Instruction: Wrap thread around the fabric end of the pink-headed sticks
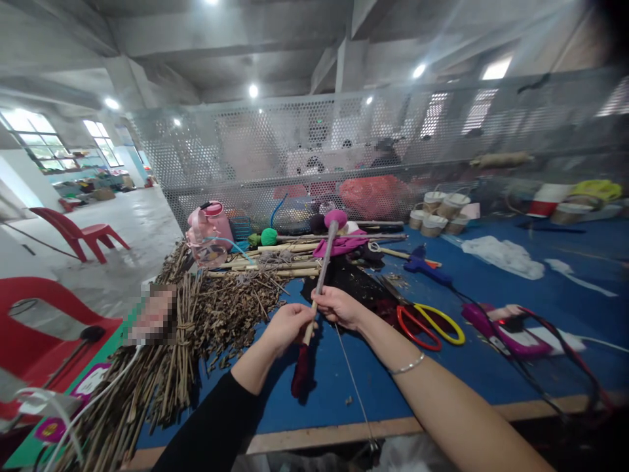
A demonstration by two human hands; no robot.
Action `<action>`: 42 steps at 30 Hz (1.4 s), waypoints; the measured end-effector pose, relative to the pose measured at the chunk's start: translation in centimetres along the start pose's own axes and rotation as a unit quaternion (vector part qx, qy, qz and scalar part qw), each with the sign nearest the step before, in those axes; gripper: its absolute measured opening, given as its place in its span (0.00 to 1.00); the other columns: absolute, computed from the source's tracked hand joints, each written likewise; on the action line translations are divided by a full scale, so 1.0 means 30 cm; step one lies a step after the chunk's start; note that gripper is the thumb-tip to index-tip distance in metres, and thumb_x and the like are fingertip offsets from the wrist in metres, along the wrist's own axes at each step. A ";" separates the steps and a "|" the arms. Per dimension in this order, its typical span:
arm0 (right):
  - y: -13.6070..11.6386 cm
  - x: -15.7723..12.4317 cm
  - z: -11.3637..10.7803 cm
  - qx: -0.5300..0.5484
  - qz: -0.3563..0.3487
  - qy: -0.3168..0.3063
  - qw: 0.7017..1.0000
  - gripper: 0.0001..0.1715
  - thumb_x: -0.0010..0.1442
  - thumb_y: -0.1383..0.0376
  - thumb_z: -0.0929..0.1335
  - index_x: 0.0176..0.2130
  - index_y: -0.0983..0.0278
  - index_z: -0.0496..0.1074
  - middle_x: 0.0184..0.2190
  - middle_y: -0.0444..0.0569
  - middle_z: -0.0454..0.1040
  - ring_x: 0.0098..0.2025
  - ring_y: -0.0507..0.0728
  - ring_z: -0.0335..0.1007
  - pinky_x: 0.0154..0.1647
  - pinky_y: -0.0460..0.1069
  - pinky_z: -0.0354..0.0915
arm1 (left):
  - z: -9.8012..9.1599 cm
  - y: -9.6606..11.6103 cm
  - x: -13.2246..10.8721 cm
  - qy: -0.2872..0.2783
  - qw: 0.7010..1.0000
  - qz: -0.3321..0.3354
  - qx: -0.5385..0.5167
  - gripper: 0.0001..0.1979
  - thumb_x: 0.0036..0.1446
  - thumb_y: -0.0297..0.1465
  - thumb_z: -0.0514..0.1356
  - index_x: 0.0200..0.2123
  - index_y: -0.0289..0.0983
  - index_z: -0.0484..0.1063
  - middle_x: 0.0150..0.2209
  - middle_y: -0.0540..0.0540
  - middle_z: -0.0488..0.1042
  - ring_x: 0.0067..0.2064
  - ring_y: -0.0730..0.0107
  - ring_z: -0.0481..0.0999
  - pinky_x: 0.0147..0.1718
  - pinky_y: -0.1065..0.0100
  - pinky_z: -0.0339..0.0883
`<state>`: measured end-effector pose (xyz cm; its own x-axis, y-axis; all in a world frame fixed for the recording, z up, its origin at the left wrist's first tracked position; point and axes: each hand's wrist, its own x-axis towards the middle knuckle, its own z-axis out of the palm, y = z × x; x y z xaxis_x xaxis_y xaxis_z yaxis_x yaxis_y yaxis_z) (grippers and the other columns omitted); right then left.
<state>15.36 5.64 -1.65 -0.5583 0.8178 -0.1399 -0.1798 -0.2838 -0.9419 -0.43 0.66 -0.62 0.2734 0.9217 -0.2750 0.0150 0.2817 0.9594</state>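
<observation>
Holding (head view): both hands were closed on one thin stick above the blue table, the left hand lower, the right hand just above it.
Left grip: wrapped tight round the shaft.
Right grip: pinched shut on the stick, a thin thread trailing down.
Progress: the near end carried dark red wrapping; the middle stretch was bare.
Look: slim, pale, tilted away, with a pink ball at the far tip.
Nearby: scissors beside the right wrist; dried twigs to the left.

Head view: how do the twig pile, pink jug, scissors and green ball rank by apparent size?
1. twig pile
2. pink jug and scissors: look alike, scissors nearer, so unranked
3. green ball
</observation>
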 end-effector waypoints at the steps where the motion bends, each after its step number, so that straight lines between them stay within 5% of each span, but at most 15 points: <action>1: 0.008 0.004 -0.001 -0.012 0.005 0.004 1.000 0.21 0.46 0.56 0.72 0.29 0.64 0.59 0.14 0.33 0.51 0.14 0.42 0.36 0.12 0.41 0.32 | -0.004 -0.004 0.000 0.028 0.998 0.022 0.059 0.19 0.41 0.43 0.64 0.27 0.33 0.67 0.19 0.52 0.67 0.17 0.80 0.62 0.17 0.75 0.53; 5: 0.020 0.008 0.000 -0.029 0.007 0.014 0.999 0.22 0.45 0.56 0.72 0.30 0.64 0.59 0.13 0.32 0.51 0.14 0.42 0.37 0.11 0.41 0.33 | -0.012 -0.010 0.004 0.083 0.980 0.080 0.164 0.18 0.38 0.42 0.66 0.22 0.33 0.67 0.15 0.54 0.63 0.17 0.81 0.58 0.17 0.75 0.51; 12: -0.011 -0.008 -0.001 0.010 0.007 -0.020 1.000 0.21 0.46 0.56 0.72 0.32 0.65 0.61 0.14 0.33 0.50 0.15 0.42 0.37 0.13 0.40 0.31 | 0.001 -0.013 0.014 -0.038 0.997 -0.008 -0.059 0.19 0.40 0.43 0.64 0.28 0.33 0.68 0.25 0.47 0.72 0.22 0.76 0.69 0.23 0.73 0.60; 19: 0.020 0.010 -0.009 -0.065 0.030 0.011 0.997 0.21 0.44 0.55 0.71 0.30 0.64 0.59 0.13 0.32 0.51 0.13 0.43 0.37 0.12 0.41 0.34 | 0.003 -0.029 0.010 0.111 0.964 0.109 0.215 0.15 0.43 0.41 0.63 0.23 0.34 0.67 0.17 0.54 0.63 0.19 0.79 0.59 0.19 0.75 0.51; 32: 0.020 0.010 -0.010 -0.067 0.036 0.011 0.997 0.20 0.46 0.55 0.70 0.30 0.63 0.59 0.14 0.32 0.52 0.12 0.43 0.37 0.11 0.42 0.34 | -0.002 -0.042 0.023 0.089 0.962 0.101 0.239 0.14 0.45 0.41 0.60 0.24 0.35 0.65 0.18 0.54 0.63 0.20 0.78 0.59 0.20 0.74 0.51; 38: 0.023 0.008 -0.012 -0.077 0.018 0.016 0.997 0.18 0.45 0.57 0.70 0.29 0.64 0.61 0.13 0.34 0.54 0.13 0.43 0.39 0.11 0.42 0.35 | 0.015 0.033 0.041 0.126 0.905 0.152 0.377 0.14 0.46 0.39 0.59 0.18 0.36 0.63 0.18 0.52 0.65 0.22 0.75 0.62 0.22 0.73 0.50; 42: 0.022 0.008 -0.018 -0.085 0.020 0.010 0.996 0.18 0.45 0.57 0.70 0.28 0.65 0.61 0.13 0.35 0.57 0.12 0.43 0.40 0.11 0.41 0.35 | 0.020 0.038 0.063 0.105 0.906 0.129 0.389 0.15 0.43 0.40 0.60 0.17 0.37 0.62 0.17 0.52 0.64 0.22 0.75 0.61 0.22 0.73 0.49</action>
<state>15.55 5.93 -2.46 -0.5454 0.8180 -0.1830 -0.0177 -0.2295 -0.9731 0.69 2.56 -0.01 0.1776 0.9834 0.0377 0.6717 -0.1491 0.7257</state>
